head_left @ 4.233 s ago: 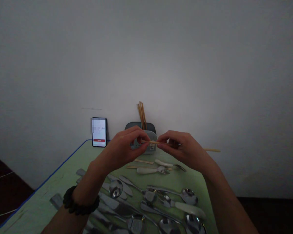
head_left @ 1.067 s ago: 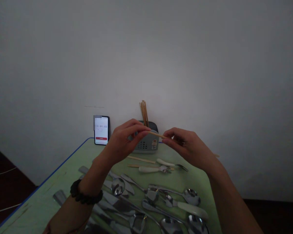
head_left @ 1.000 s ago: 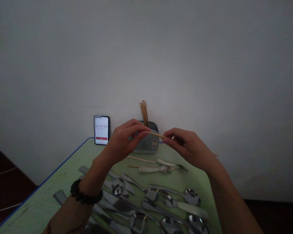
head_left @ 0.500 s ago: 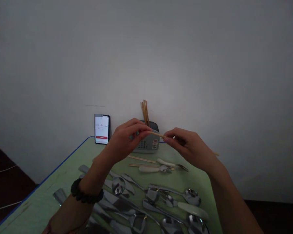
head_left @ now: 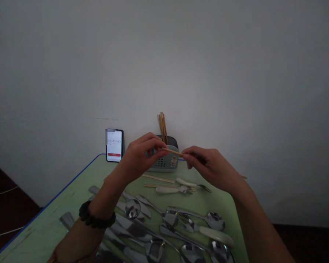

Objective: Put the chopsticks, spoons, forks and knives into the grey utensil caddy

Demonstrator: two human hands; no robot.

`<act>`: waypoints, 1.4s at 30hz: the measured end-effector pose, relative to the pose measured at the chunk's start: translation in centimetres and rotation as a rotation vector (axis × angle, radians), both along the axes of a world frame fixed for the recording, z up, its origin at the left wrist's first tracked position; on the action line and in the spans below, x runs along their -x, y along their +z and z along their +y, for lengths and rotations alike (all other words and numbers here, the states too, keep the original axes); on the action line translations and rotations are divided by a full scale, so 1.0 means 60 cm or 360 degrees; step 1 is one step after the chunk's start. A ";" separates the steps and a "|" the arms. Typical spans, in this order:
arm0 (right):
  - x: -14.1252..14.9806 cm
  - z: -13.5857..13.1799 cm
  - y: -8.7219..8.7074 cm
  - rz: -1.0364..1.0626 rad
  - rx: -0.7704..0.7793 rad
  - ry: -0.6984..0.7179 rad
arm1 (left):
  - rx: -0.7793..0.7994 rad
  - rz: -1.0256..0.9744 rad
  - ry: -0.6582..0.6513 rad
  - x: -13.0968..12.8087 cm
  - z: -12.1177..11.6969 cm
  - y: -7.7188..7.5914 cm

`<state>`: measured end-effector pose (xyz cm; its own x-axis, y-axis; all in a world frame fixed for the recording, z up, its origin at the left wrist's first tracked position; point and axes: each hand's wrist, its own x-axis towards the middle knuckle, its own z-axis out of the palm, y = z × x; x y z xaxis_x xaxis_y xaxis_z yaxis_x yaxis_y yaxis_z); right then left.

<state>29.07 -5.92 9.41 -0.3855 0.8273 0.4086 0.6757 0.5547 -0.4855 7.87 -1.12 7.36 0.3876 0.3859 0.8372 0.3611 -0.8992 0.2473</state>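
My left hand [head_left: 141, 160] and my right hand [head_left: 208, 166] are raised over the green table [head_left: 57, 219], each pinching one wooden chopstick [head_left: 174, 152] that spans between them. Its far end pokes out past my right wrist. Behind my hands stands a grey cutlery holder [head_left: 166, 160] with several chopsticks [head_left: 162, 126] upright in it. A black bead bracelet [head_left: 97, 221] sits on my left wrist.
Several steel spoons [head_left: 211, 219], knives and forks lie spread over the near table. Two loose chopsticks [head_left: 157, 179] and a white-handled fork [head_left: 170, 190] lie by the holder. A phone [head_left: 114, 145] with a lit screen leans on the white wall.
Both hands keep their pinch on the chopstick. It has gone from level to slightly tilted, down toward the right. The view has shifted a little.
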 end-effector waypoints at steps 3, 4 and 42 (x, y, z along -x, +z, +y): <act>0.000 0.000 0.001 -0.0005 0.0003 -0.0005 | -0.0013 0.0006 -0.0006 0.000 -0.001 0.000; -0.001 0.000 0.001 -0.0006 0.0004 -0.0005 | -0.0022 0.0006 -0.0003 0.000 -0.001 0.000; -0.032 0.012 -0.005 -0.0058 0.0110 -0.0065 | 0.0869 -0.0943 0.0009 0.064 0.044 -0.012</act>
<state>30.97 -5.23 9.09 -0.3647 0.8682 0.3364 0.7151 0.4926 -0.4961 4.01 1.54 6.62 -0.0649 0.8006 0.5957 0.0361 -0.5947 0.8031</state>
